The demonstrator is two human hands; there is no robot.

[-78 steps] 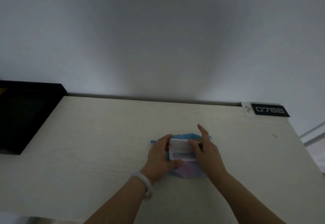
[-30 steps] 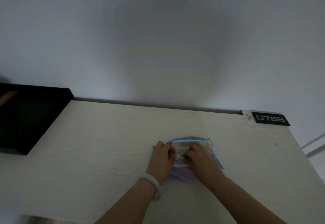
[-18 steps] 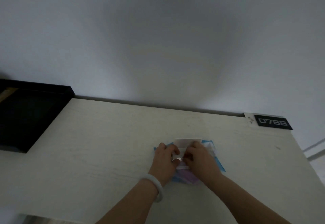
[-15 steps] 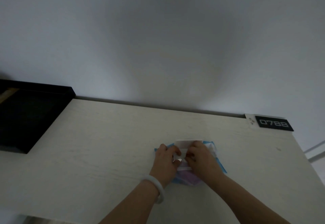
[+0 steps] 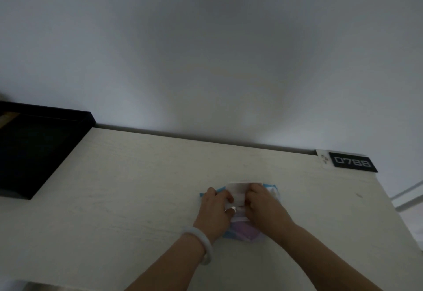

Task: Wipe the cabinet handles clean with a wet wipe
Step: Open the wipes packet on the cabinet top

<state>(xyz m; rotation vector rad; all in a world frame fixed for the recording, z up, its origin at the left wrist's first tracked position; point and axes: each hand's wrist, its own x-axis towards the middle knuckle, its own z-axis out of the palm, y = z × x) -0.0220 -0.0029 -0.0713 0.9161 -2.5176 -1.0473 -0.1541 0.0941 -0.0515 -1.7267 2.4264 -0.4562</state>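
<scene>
Dim grey wall (image 5: pixel 206 50), pale wooden tabletop (image 5: pixel 137 187)

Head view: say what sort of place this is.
Probably an indoor room, perhaps an office: a pale wood-grain cabinet top against a plain white wall, with a black number plate reading 0788.

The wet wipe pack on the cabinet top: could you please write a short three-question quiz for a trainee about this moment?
1. True or false: both hands are on the wet wipe pack.
2. Which wrist wears the pale bracelet? A) left B) right C) neither
3. What number shows on the black plate at the far right corner of the cabinet top?

Key:
1. True. The left hand and the right hand sit on the pack, fingers at the raised white flap.
2. A.
3. 0788.
</scene>
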